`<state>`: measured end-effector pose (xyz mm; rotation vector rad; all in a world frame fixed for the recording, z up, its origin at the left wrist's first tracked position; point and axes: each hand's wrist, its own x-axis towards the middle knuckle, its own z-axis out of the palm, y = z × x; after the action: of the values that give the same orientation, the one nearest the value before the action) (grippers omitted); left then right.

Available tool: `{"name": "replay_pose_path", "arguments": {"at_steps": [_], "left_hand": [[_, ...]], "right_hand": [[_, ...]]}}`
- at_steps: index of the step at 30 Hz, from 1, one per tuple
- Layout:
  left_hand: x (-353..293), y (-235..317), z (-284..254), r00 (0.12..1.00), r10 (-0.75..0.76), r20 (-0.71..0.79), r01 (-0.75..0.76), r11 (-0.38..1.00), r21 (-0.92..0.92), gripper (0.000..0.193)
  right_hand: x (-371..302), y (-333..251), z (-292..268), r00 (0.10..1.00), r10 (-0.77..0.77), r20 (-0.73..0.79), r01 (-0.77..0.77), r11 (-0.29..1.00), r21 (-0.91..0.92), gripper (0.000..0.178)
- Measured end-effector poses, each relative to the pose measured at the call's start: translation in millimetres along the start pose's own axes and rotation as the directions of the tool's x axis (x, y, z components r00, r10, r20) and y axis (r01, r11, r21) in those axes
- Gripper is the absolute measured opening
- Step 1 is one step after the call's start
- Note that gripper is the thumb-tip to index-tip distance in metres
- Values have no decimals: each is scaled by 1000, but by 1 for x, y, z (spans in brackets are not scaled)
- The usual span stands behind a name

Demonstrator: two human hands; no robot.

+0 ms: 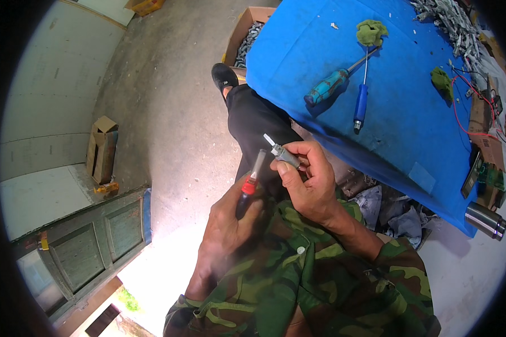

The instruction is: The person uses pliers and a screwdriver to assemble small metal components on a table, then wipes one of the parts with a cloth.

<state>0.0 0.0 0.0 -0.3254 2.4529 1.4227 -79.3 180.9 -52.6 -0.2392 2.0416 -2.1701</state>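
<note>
My left hand (225, 222) is closed around the dark handle of a flat-bladed hand tool (248, 187) with a red collar. Its pale, shiny blade points up and away from me, and I cannot make out its exact kind. In my right hand (312, 182), between thumb and fingers, is a small grey metal cylinder (287, 158) with a thin white shaft (269, 139) sticking out toward the upper left. The blade's tip is close to the cylinder's left side; whether they touch, I cannot tell. Both hands are above my lap.
A blue-covered table (298, 33) at the upper right bears a teal-handled screwdriver (327, 87), a blue-handled screwdriver (361, 106), green cloths (371, 32) and a heap of metal parts (450, 28). A metal flask (485, 221) is by its right corner. Left stands a cardboard box (102, 149).
</note>
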Motion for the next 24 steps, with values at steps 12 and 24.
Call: {"name": "replay_pose_path", "arguments": {"at_steps": [12,24], "left_hand": [[1,-6,0,996,90,-19,-89,993,79,48],[-7,-3,3,986,148,-71,-128,965,231,43]], "right_hand": [[1,3,2,999,-42,27,44,997,-68,25],[6,6,-5,979,-185,88,197,969,-149,22]]}}
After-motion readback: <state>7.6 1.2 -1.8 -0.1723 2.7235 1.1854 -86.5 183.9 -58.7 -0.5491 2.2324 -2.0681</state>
